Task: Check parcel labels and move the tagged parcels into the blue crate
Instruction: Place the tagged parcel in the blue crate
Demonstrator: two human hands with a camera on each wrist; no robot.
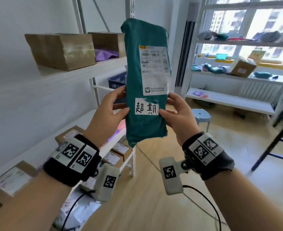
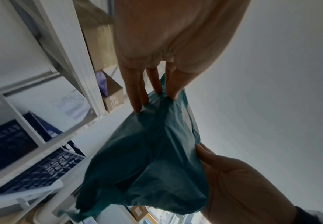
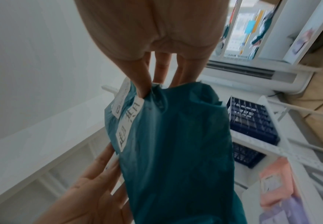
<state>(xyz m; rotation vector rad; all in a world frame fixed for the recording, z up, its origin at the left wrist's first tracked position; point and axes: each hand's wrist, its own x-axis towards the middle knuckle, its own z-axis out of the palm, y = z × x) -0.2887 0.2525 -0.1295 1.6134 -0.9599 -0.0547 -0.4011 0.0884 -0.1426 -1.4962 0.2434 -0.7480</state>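
A teal plastic parcel stands upright in front of me, held up by both hands. It carries a white shipping label and, below it, a white handwritten tag. My left hand pinches the parcel's left edge, thumb on the front beside the tag. My right hand pinches the right edge the same way. The left wrist view shows fingers pressed into the parcel's back. The blue crate sits on a white shelf behind the parcel, mostly hidden, and shows again in the right wrist view.
Cardboard boxes stand on the upper left shelf, more boxes on lower shelves. White racks by the window hold several parcels. A light blue stool stands on the wooden floor. Cables trail from the wrists.
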